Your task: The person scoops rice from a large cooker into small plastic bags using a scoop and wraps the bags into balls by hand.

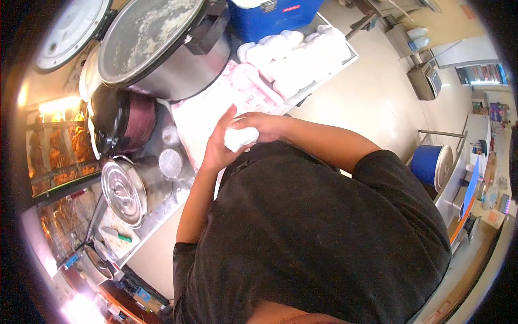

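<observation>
A small white wrapped bundle is held between my two hands, close to my waist. My left hand cups it from the left, with the thumb side raised. From the right, my right hand has its fingers folded over the top. Just beyond my hands lies a stack of white wrapping paper with red print on the table. Several similar white bundles are piled beside the paper toward the right. The large steel pot behind the paper stands uncovered, with white rice-like residue on its inner wall.
A blue cooler box stands behind the bundles. At left are a dark maroon cooker, clear plastic cups and a lidded steel pot. A green-handled knife lies on a cutting board. A lit glass display case borders the left side.
</observation>
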Demonstrator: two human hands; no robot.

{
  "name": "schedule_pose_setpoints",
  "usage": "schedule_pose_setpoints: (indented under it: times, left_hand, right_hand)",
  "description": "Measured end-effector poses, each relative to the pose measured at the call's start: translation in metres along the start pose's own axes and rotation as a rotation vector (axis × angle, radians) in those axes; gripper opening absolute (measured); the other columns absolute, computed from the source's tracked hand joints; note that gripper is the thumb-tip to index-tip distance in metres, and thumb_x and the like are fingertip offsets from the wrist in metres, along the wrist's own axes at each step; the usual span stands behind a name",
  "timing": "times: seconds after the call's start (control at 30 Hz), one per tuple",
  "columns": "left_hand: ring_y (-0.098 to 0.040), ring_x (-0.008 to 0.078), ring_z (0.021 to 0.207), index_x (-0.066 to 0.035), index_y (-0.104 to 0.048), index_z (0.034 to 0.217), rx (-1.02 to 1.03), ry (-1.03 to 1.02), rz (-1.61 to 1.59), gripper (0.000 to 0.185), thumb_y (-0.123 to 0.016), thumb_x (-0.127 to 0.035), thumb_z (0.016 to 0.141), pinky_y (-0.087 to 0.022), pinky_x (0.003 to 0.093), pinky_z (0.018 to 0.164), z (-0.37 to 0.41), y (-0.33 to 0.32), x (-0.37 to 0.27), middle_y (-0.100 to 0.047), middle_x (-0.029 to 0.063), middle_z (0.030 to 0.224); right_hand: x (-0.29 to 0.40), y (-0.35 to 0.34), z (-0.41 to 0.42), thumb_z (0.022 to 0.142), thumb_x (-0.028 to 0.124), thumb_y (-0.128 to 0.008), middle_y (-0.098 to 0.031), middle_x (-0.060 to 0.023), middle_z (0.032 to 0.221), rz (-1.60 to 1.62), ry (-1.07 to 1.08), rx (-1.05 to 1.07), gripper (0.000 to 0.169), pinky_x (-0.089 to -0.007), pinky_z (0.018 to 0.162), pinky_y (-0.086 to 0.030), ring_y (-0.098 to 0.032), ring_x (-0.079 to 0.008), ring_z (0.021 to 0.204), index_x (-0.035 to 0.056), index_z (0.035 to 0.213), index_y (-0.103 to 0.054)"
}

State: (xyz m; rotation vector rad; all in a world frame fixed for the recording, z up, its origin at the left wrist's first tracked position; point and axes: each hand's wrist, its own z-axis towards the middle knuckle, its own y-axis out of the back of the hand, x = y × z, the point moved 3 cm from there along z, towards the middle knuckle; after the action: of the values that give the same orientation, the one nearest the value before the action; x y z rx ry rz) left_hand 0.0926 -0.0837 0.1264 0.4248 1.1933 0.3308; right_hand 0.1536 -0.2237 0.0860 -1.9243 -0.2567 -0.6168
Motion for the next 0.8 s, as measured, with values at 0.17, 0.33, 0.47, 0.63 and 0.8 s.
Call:
schedule_pose_setpoints:
  times: [0.17, 0.33, 0.47, 0.63, 0.8]
  left_hand:
    - [-0.069, 0.0351, 0.117, 0.000, -0.060, 0.128, 0.018, -0.166, 0.255, 0.056, -0.077, 0.003, 0.075, -0.060, 0.0420, 0.095, 0.025, -0.022, 0.004, -0.067, 0.0198, 0.130]
    - [-0.062, 0.0367, 0.127, -0.002, -0.060, 0.129, 0.010, -0.145, 0.287, 0.048, -0.069, 0.008, 0.082, -0.056, 0.0431, 0.102, 0.059, -0.065, 0.010, -0.062, 0.0211, 0.138]
    - [-0.053, 0.0402, 0.137, -0.003, -0.059, 0.131, -0.036, -0.058, 0.182, 0.043, -0.067, 0.004, 0.090, -0.051, 0.0437, 0.108, 0.092, -0.095, -0.002, -0.051, 0.0230, 0.150]
    - [-0.055, 0.0411, 0.132, -0.003, -0.059, 0.132, -0.203, 0.225, 0.324, 0.042, -0.064, 0.003, 0.092, -0.046, 0.0452, 0.110, 0.080, -0.105, 0.018, -0.055, 0.0219, 0.146]
    - [-0.052, 0.0407, 0.135, -0.003, -0.056, 0.136, -0.234, 0.460, 0.448, 0.047, -0.061, 0.003, 0.090, -0.043, 0.0463, 0.113, 0.030, -0.101, 0.030, -0.053, 0.0215, 0.148]
  right_hand:
    - [0.029, 0.026, -0.026, 0.093, 0.028, -0.077, -0.062, -0.0137, 0.132, -0.048, -0.026, -0.113, 0.061, -0.0412, 0.103, -0.053, -0.065, -0.0250, 0.117, -0.0007, 0.139, -0.050]
    - [0.072, 0.063, -0.060, 0.092, 0.020, -0.077, -0.060, -0.0108, 0.133, -0.142, 0.024, -0.259, 0.066, -0.0363, 0.103, -0.050, -0.061, -0.0229, 0.122, -0.0008, 0.146, -0.044]
    - [0.151, 0.127, -0.089, 0.089, 0.016, -0.079, -0.063, -0.0096, 0.131, -0.615, 0.136, -0.403, 0.064, -0.0329, 0.102, -0.050, -0.060, -0.0193, 0.121, -0.0001, 0.144, -0.049]
    - [0.279, 0.212, -0.078, 0.086, 0.029, -0.082, -0.056, -0.0217, 0.141, -1.301, 0.030, -0.361, 0.078, -0.0391, 0.110, -0.044, -0.056, -0.0314, 0.130, 0.0045, 0.148, -0.043]
    - [0.285, 0.236, -0.059, 0.077, 0.034, -0.089, -0.055, -0.0274, 0.141, -1.418, 0.067, -0.490, 0.087, -0.0446, 0.110, -0.044, -0.054, -0.0412, 0.132, 0.0032, 0.145, -0.045]
